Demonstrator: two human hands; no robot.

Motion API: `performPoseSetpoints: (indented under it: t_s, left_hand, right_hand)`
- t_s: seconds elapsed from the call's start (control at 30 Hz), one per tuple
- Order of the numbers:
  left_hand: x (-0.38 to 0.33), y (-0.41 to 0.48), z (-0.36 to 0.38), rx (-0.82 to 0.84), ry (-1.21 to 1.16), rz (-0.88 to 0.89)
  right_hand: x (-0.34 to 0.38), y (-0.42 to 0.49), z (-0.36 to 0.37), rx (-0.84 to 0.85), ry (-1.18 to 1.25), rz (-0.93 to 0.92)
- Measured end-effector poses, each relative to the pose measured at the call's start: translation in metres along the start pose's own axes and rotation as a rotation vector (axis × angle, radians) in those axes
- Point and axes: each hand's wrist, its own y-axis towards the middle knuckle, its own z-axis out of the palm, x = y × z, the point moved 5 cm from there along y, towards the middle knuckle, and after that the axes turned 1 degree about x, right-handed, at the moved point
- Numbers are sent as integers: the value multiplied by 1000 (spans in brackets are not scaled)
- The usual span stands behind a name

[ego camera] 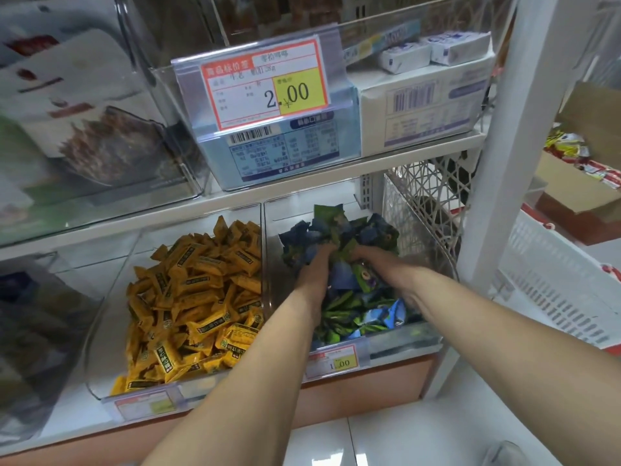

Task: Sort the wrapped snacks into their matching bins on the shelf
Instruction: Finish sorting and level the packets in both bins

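Snacks (339,307) hid whether your left hand (314,269) and right hand (371,258) gripped anything; both dug into the bin (413,336), probably to separate mixed colours.

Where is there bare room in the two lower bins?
The yellow-snack bin is bare along its left wall and back-left corner. The green-and-blue bin is crowded: left hand and right hand dig into its wrappers.

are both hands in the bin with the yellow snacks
No, left hand and right hand are both among the green and blue snacks in the neighbouring bin.
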Motion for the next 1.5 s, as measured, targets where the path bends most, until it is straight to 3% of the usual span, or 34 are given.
performPoseSetpoints:
  t_s: [0.17, 0.33, 0.47, 0.53, 0.63, 0.77, 0.83, 0.9, 1.0, 1.23, 1.5]
  left_hand:
    - [-5, -4, 7, 270, -282, -2]
    - [-21, -8, 6, 296, -405, 52]
    - [-33, -16, 1, 218, -428, 100]
    - [-38, -21, -3, 149, -366, 126]
    - [-43, -30, -3, 119, -213, 133]
    - [-34, -39, -11, 27, 504, 409]
    - [-16, -47, -11, 82, 705, 390]
    - [-1, -48, -9, 124, 899, 316]
    - [11, -43, -8, 111, 1003, 196]
    - [18, -30, -13, 107, 731, 59]
    - [19, -31, 3, 255, -6, -77]
  right_hand:
    - [9, -1, -9, -105, 206, -53]
    - [19, -3, -14, -25, 477, -138]
    - [26, -16, -21, -12, 467, -178]
    - [35, -23, -25, -37, 345, -260]
    - [48, -34, -32, -138, -27, -343]
    - [61, -60, -30, -218, -728, -424]
    - [53, -65, -26, -171, -1072, -349]
    - [35, -65, -19, -76, -1193, -204]
    - [3, -56, -2, 156, -1005, -20]
    - [-12, -44, -7, 221, -609, 80]
    - [-19, -31, -4, 189, -15, 211]
